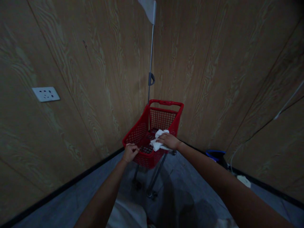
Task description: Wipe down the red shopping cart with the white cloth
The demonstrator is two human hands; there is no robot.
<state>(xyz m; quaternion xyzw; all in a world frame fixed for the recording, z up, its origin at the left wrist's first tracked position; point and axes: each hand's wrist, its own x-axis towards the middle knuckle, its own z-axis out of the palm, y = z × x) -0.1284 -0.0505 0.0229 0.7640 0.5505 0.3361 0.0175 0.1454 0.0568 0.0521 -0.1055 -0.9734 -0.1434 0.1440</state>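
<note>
1. Where the two wood walls point(71, 79) meet in the head view, stands a small red cart point(142, 133) on the grey floor point(185, 190), set on a metal frame with wheels point(152, 193).
2. Left hand point(129, 152): fingers curled shut over the cart's near rim, gripping it.
3. Right hand point(169, 141): laid palm-down on a white cloth point(158, 141), fingers point(162, 137) loosely bent and pressing on it; whether closed round the cloth, cannot tell.
4. Cloth: white, crumpled, bunched into folds; lying at the cart's right rim, partly inside the basket, partly hidden under the hand.
5. Cart: red plastic mesh sides, thick red handle point(166, 102) on the far side, nothing else seen inside but the cloth.
6. Rising from the cart's far-left corner, a thin metal pole point(150, 63) with a grey clip halfway up and a pale flag point(148, 9) at the top.
7. On the left wall, a white socket point(46, 94).
8. On the floor to the right, against the wall, a blue-rimmed dark object point(215, 155), a white cable point(234, 155) and a pale lump point(244, 180), well apart from the cart.
</note>
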